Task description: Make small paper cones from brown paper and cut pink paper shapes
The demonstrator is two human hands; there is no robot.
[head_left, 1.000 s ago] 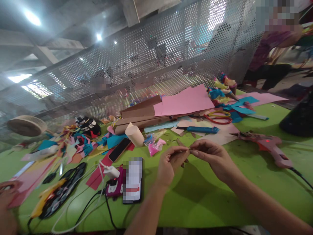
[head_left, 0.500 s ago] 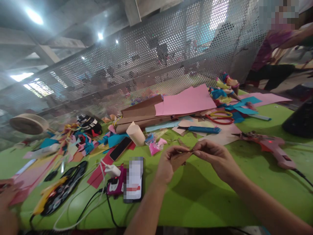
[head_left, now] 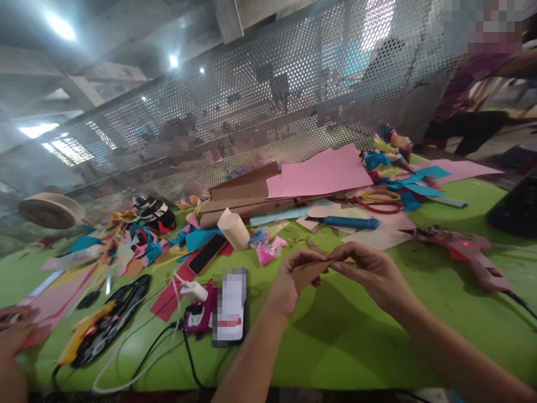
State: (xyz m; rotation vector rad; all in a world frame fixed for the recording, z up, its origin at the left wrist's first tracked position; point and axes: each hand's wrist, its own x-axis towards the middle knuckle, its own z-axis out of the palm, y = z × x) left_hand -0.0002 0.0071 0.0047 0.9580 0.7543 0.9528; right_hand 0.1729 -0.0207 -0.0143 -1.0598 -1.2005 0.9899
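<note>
Above the green table, my left hand is closed on a small piece of brown paper that narrows toward its tip. My right hand pinches the tip of the same paper between thumb and fingers, so both hands meet at it. Part of the paper is hidden behind the fingers. A smartphone lies left of my left forearm. Right of my right hand rests a pink glue gun with a red light. Just beyond my hands are a blue cutter knife and a small plastic bag with pink contents.
A magenta power socket with cables and a yellow glue gun lie at left. Beyond are a paper roll, pink sheets, red-handled scissors and coloured scraps. Another person's hand is at far left; a perforated metal screen stands behind.
My fingers have shifted slightly on the brown paper, and fingers of my left hand now show beneath it. The other person's hand at far left has moved a little.
</note>
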